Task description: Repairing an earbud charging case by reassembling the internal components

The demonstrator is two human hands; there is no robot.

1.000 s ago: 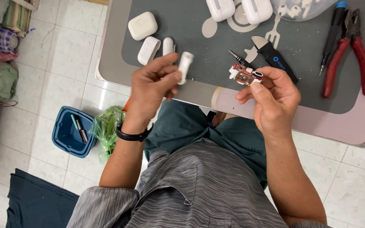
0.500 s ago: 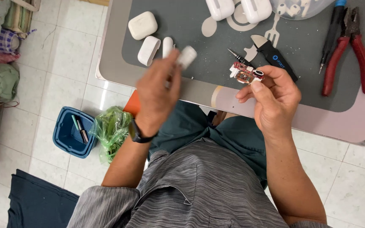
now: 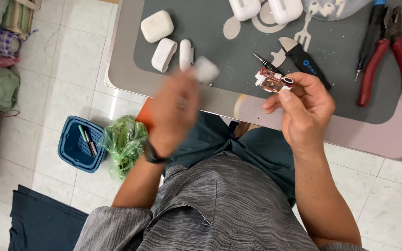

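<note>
Red circuit board [image 3: 272, 81] | right hand [image 3: 303, 111] pinching | left hand [image 3: 173, 111] blurred

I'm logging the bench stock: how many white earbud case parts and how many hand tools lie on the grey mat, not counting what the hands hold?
White case parts: 5 (first, second, third, fourth, fifth)
Red-handled pliers: 1
Utility knife: 1
Screwdrivers: 2 (long, small)
Total: 9
</note>
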